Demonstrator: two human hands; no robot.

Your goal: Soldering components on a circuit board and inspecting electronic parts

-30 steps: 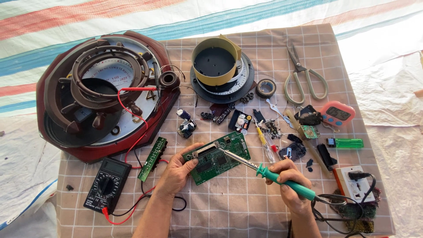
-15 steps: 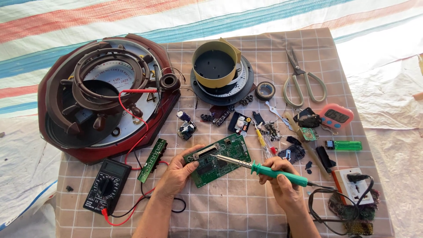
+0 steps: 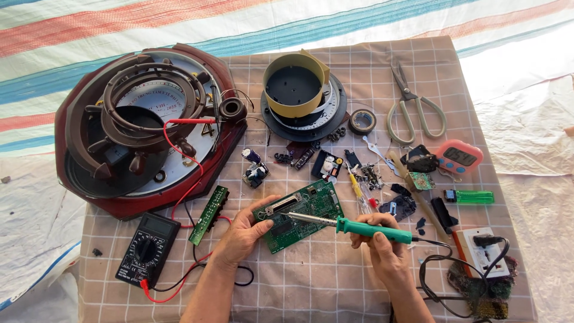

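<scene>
I am watching a green rectangular printed circuit board [image 3: 301, 214] lying tilted on the checked beige cloth [image 3: 335, 281], just below the middle of the view. The left hand [image 3: 244, 232] is gripping the board's left edge, thumb on top beside a long grey connector and fingers curling under it. The right hand [image 3: 382, 246] is closing around the green plastic handle of a soldering iron [image 3: 353, 226], whose metal tip is reaching toward nine o'clock and resting over the middle of the board; whether it is touching the surface I cannot tell. The iron's black cord [image 3: 442, 281] is trailing off toward four o'clock to a white power strip [image 3: 483, 251].

At nine o'clock from the board, a narrow green circuit strip [image 3: 209, 215] is lying at a slant, and further toward eight o'clock a black multimeter [image 3: 147, 249] is sitting with its red lead [image 3: 179, 179] running up to a big round dark-red appliance base [image 3: 140, 128] at ten o'clock. At twelve o'clock a yellow-walled round housing [image 3: 297, 84] is standing on a black disc. Toward two o'clock, pale-handled scissors [image 3: 412, 107] are lying well apart from the board, with a pink digital timer [image 3: 457, 157] and a green lighter [image 3: 472, 197] nearer three o'clock. Small black parts and screws [image 3: 371, 176] are scattered between them and the board.
</scene>
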